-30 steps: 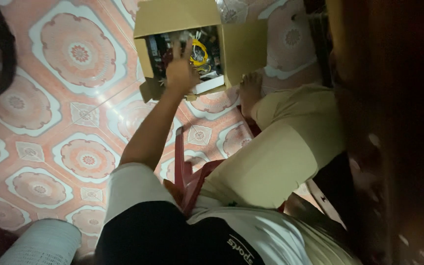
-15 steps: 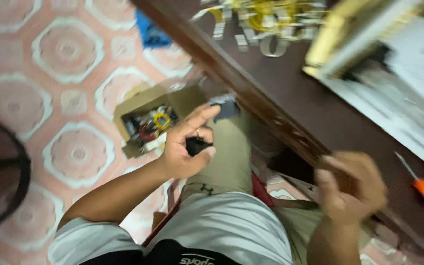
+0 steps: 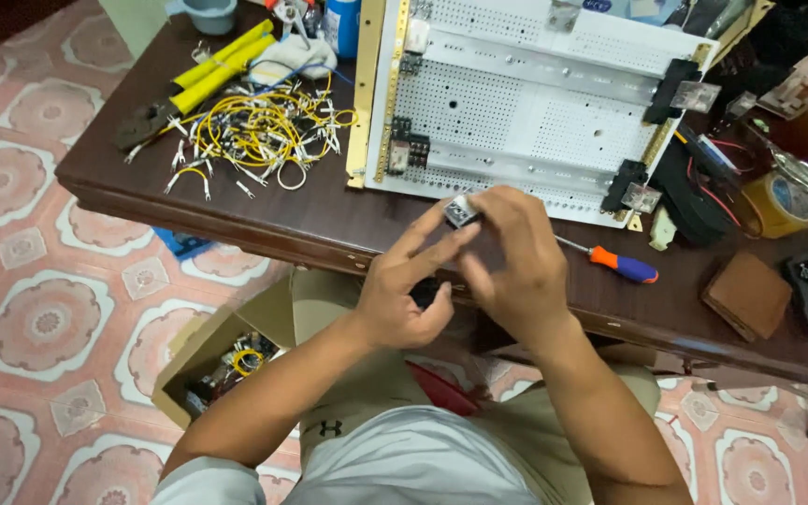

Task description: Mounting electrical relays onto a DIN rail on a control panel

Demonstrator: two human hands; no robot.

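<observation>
My left hand (image 3: 409, 290) and my right hand (image 3: 516, 266) meet over the front edge of a dark wooden table (image 3: 264, 210). Between the fingertips of both sits a small grey-and-black block part (image 3: 460, 212). A second small black part (image 3: 425, 292) rests in my left palm. Just beyond the hands lies a white perforated mounting panel (image 3: 516, 103) with rails and a few black components clipped on.
A tangle of yellow wires (image 3: 254, 126) and yellow-handled crimpers (image 3: 194, 84) lie at the table's left. An orange-and-blue screwdriver (image 3: 614, 264), a brown block (image 3: 745, 295) and a tape roll (image 3: 778, 206) sit to the right. An open cardboard box (image 3: 222, 360) of parts stands on the tiled floor.
My left hand came out of the floor box with a small black part and rose to the table edge. My right hand joined it, and the view swung from floor to tabletop.
</observation>
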